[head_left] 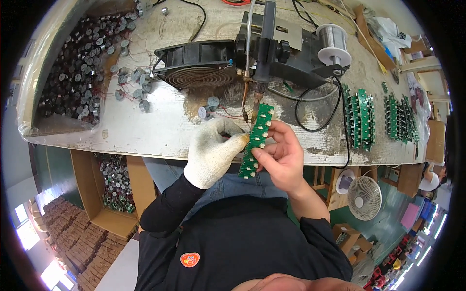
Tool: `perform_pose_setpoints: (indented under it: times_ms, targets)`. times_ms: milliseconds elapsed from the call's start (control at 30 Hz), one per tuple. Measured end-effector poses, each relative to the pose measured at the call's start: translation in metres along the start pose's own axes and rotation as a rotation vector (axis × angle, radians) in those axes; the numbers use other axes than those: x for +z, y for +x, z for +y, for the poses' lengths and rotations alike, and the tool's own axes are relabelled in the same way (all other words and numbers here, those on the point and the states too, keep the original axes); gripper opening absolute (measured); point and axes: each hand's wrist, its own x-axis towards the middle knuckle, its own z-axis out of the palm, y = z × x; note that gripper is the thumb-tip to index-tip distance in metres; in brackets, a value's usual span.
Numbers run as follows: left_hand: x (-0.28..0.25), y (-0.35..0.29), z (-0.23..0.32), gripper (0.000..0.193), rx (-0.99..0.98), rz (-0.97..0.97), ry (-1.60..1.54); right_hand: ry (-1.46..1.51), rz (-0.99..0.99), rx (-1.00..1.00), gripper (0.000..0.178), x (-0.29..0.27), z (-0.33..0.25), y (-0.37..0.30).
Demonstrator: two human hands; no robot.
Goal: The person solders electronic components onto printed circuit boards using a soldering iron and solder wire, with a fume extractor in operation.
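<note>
My right hand [284, 157], bare, grips a long green circuit board strip [261, 127] by its right edge, thumb in front and fingers behind. The strip is tilted, its top just under the soldering iron tip [258, 96]. White connectors line its right side. On my left hand [211, 150] is a white knit glove; thumb and forefinger are pinched together against the strip's left edge. Thin red wires [232, 114] run into that pinch from two small round metal motors [212, 102] behind the hand. Their ends are hidden by my fingers. A thin metal feed tube [245, 102] points down beside the iron.
A black fan [196, 63] stands behind my left hand. The soldering stand carries a solder wire spool [333, 43]. Finished-looking rows of green boards [360, 119] lie at right. A plastic-lined box of motors [80, 68] is at left; a carton [116, 184] stands below the table [165, 131].
</note>
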Motion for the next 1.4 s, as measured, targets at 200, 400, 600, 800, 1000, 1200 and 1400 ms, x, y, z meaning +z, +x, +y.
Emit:
perform_pose_setpoints:
  times_ms: [200,400,600,800,1000,1200,1400]
  targets:
    - [-0.001,0.001,-0.001,0.015,-0.011,-0.030,-0.014,0.003,0.007,-0.007,0.050,0.000,0.001,-0.001]
    - [-0.001,0.003,-0.001,0.015,-0.027,-0.035,-0.051,0.003,0.003,-0.017,0.050,0.000,-0.001,0.001]
    - [-0.002,0.002,0.000,0.015,-0.022,-0.036,-0.052,0.003,0.006,-0.025,0.049,0.002,-0.004,0.001]
    - [0.001,0.002,-0.003,0.015,-0.033,-0.026,-0.067,-0.019,0.008,-0.015,0.049,0.000,-0.001,0.000]
    - [0.000,0.002,-0.009,0.014,-0.013,-0.030,-0.038,-0.010,0.013,-0.013,0.050,0.001,0.003,-0.003]
    - [-0.001,0.001,-0.010,0.014,-0.007,-0.029,-0.027,-0.006,0.025,0.006,0.051,0.001,0.002,-0.004]
    - [-0.025,-0.003,-0.016,0.012,0.173,0.030,0.108,-0.013,0.105,0.029,0.051,-0.002,-0.001,-0.002]
